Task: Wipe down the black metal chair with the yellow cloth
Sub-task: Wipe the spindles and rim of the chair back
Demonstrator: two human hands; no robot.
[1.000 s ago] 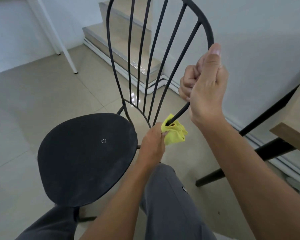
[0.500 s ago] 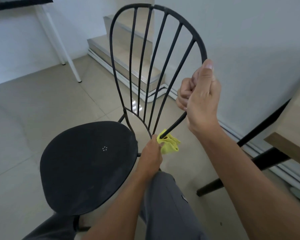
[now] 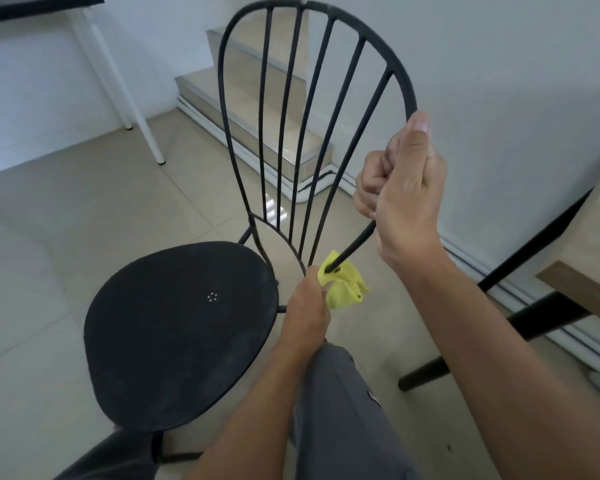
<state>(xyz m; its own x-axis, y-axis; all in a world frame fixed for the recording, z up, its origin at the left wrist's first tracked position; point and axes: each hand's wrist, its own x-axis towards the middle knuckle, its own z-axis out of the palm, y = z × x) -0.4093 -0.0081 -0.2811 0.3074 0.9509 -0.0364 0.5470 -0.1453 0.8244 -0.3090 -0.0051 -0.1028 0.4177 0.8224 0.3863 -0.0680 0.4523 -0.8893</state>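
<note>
The black metal chair [image 3: 181, 327] stands in front of me, with a round seat and a tall hoop back of thin spokes. My right hand [image 3: 402, 192] grips the right side of the hoop frame, thumb pointing up along the bar. My left hand [image 3: 307, 306] holds the yellow cloth [image 3: 345, 287] wrapped around the bottom end of that same bar, just right of the seat's rear edge. The cloth bunches out to the right of my fingers.
Tiled steps [image 3: 253, 98] rise behind the chair back. A white table leg [image 3: 132, 98] stands at the back left. A wooden table with black legs [image 3: 548, 306] is at the right by the white wall. My grey trouser legs [image 3: 340, 410] are below the seat.
The view has tilted up, showing the top of the chair back. My left hand with the cloth stays low at the bar's base. My right hand keeps its grip on the frame.
</note>
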